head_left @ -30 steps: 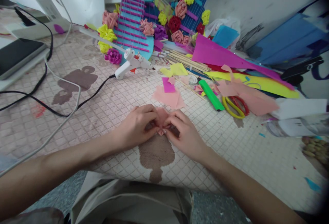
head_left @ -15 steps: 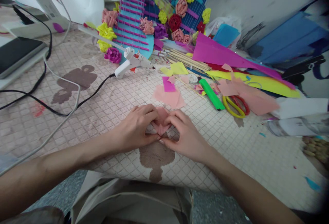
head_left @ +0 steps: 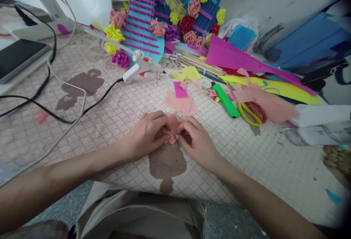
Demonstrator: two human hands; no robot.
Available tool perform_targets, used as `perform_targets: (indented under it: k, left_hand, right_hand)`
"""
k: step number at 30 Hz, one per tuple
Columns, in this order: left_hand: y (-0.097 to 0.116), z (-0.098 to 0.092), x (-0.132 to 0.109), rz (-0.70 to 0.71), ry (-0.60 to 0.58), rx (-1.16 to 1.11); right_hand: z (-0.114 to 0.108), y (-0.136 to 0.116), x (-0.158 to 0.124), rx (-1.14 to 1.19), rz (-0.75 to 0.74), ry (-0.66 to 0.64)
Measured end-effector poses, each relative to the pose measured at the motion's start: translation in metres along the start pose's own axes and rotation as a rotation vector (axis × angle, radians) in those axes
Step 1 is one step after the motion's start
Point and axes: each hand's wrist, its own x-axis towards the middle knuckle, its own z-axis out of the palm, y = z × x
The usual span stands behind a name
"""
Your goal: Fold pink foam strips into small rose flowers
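A small folded piece of pink paper point(head_left: 172, 136) is between my hands, low over the table near its front. My left hand point(head_left: 149, 133) pinches its left side, with thumb and fingers closed. On the opposite side, my right hand point(head_left: 196, 138) grips the paper between thumb and fingertips. Creases converge toward the paper's lower point, and its outer edges are partly hidden by my fingers. Just beyond my hands lie flat pink paper squares point(head_left: 179, 103) with a magenta paper piece point(head_left: 180, 89) on top.
A white glue gun point(head_left: 139, 67) with a black cable stands at the back left. Toward the right are a green cutter point(head_left: 226, 100), scissors point(head_left: 250, 114) and coloured paper sheets point(head_left: 238, 59). Decorated blue boards with paper flowers point(head_left: 141, 23) lean behind. A white cable point(head_left: 82, 103) crosses the left.
Both thumbs have shifted up and apart from the paper's lower tip, uncovering its creased point. The hands otherwise stay in place.
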Motion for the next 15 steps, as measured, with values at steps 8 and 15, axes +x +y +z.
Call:
perform_targets:
  k: [8,15]
  left_hand:
    - [-0.0004,0.0015,0.001,0.002,0.012,-0.027]
    - [0.001,0.0024,0.0012,-0.011,0.048,-0.075]
  right_hand:
    - [0.002,0.0003,0.0007,-0.016,-0.006,0.017]
    - [0.0021,0.001,0.0017,-0.013,0.003,0.016]
